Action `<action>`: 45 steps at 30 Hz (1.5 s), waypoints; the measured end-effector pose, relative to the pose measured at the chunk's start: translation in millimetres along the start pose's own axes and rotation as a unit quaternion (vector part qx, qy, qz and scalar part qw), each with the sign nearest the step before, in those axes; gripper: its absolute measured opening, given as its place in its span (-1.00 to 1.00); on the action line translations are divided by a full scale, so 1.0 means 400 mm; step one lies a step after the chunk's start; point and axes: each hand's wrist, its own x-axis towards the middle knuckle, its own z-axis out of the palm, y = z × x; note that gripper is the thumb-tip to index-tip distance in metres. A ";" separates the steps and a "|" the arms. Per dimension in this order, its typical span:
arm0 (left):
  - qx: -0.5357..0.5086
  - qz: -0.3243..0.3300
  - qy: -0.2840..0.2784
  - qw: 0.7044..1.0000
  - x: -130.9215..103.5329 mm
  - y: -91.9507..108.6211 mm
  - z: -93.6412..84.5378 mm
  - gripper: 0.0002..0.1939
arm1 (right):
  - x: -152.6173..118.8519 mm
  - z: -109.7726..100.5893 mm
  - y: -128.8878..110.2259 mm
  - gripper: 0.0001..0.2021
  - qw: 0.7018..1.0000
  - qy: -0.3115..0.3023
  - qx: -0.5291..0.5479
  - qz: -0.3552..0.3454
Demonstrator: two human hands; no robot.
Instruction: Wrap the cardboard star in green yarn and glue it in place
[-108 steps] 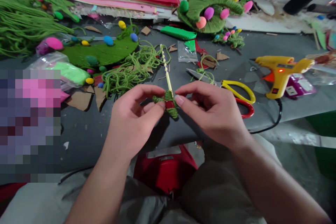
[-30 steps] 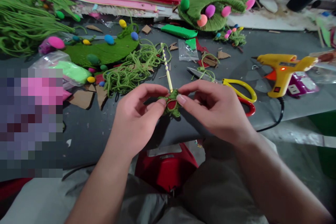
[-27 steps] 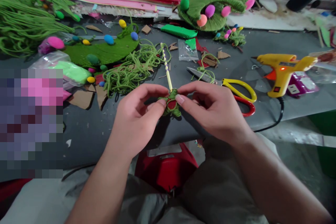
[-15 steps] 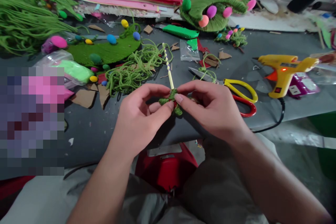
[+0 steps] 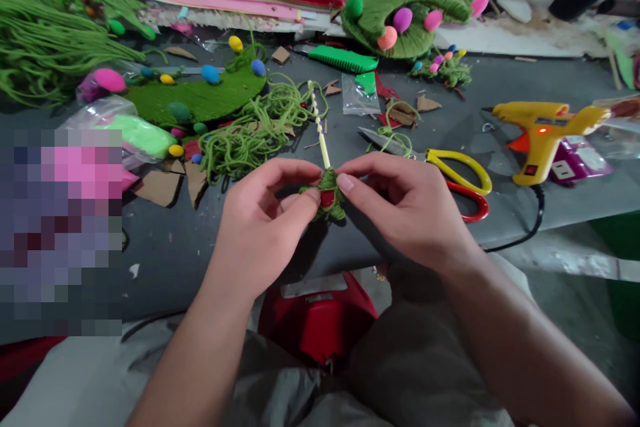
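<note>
A small green yarn-wrapped piece (image 5: 327, 180) with a red patch in its middle is held over the near edge of the table. My left hand (image 5: 267, 217) pinches its left side between thumb and fingers. On its other side, my right hand (image 5: 400, 203) has thumb and forefinger closed at the upper edge. Just beyond the piece is a pale stick (image 5: 320, 127) with a patterned upper part; whether the two are joined is hidden. Loose green yarn (image 5: 245, 137) lies in a tangle beyond my left hand.
Scissors (image 5: 460, 200) with yellow and red handles lie right of my right hand. Farther right stands a yellow glue gun (image 5: 537, 137), its light lit and cord over the edge. A green cutter (image 5: 343, 59), cardboard scraps (image 5: 157, 187) and yarn-wrapped shapes (image 5: 200, 97) lie behind.
My left thumb has moved left off the middle of the yarn piece, so its red patch now shows more. My right thumb has shifted slightly outward. The piece appears turned a little.
</note>
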 end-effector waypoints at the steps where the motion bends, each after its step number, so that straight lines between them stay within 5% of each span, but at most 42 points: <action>1: -0.001 -0.002 -0.001 1.000 0.000 0.000 -0.001 -0.83 | 0.000 0.000 0.000 -0.88 1.000 -0.001 0.002 0.004; 32: -0.039 -0.004 0.010 0.999 -0.003 0.005 0.002 -0.80 | -0.007 -0.011 0.002 -0.86 1.000 -0.020 -0.013 0.014; 45: -0.081 -0.061 -0.077 0.992 -0.004 0.016 0.000 -0.79 | -0.003 -0.033 -0.001 -0.88 0.999 0.011 -0.028 -0.015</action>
